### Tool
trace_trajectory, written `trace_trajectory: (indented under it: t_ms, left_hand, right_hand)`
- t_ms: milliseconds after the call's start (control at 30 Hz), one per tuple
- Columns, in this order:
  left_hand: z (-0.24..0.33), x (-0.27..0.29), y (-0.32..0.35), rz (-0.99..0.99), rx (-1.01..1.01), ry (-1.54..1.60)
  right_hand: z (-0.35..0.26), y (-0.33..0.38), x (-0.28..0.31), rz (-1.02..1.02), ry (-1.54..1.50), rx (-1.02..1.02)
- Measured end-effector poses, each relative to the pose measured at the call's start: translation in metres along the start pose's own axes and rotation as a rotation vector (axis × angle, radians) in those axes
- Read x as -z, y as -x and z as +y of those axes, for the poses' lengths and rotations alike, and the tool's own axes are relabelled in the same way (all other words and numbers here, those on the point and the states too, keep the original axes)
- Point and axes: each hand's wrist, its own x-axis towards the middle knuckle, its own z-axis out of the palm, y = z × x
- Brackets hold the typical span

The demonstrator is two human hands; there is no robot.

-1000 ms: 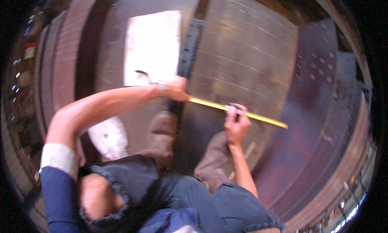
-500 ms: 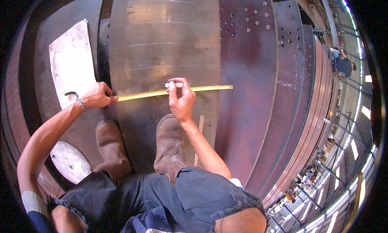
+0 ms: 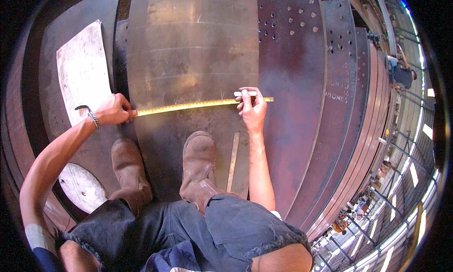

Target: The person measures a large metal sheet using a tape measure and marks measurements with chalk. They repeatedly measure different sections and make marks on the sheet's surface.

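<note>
A yellow tape measure (image 3: 188, 105) lies stretched across a dark steel plate (image 3: 188, 60) bearing several white cross lines and small arrow marks. At the tape's left end, by the plate's left edge, my left hand (image 3: 114, 110) pinches it. My right hand (image 3: 253, 107) is closed on a white chalk stick (image 3: 246, 94), held just above the tape near its right end. The tape's tip reaches past the plate's right edge. Between my right boot (image 3: 199, 154) and my right forearm lies a thin straight strip (image 3: 233, 161).
A white sheet (image 3: 84, 69) and a whitish oval plate (image 3: 82, 188) lie on the left. Plates with punched holes (image 3: 292, 83) overlap to the right. My left boot (image 3: 127, 163) stands near the plate's left edge. A person (image 3: 402, 74) is far right.
My right hand has moved right along the tape with the chalk, from its middle to near its right end. My left hand stays at the left end.
</note>
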Motion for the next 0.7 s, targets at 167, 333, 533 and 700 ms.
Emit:
trace_trajectory:
  t_ms: [167, 333, 533, 700]
  left_hand:
    - [0.004, 0.003, 0.001, -0.024, 0.007, 0.052]
    - [0.003, 0.002, 0.001, -0.026, 0.013, 0.03]
    - [0.001, 0.0, -0.002, -0.031, 0.02, 0.042]
    - [0.0, 0.001, -0.001, -0.027, -0.001, 0.04]
  right_hand:
    - [0.006, -0.002, 0.003, -0.131, 0.065, 0.029]
    - [0.008, -0.001, -0.002, -0.193, 0.229, 0.062]
    - [0.009, 0.001, -0.006, -0.194, 0.272, 0.096]
    - [0.012, -0.002, -0.004, -0.163, 0.267, 0.096]
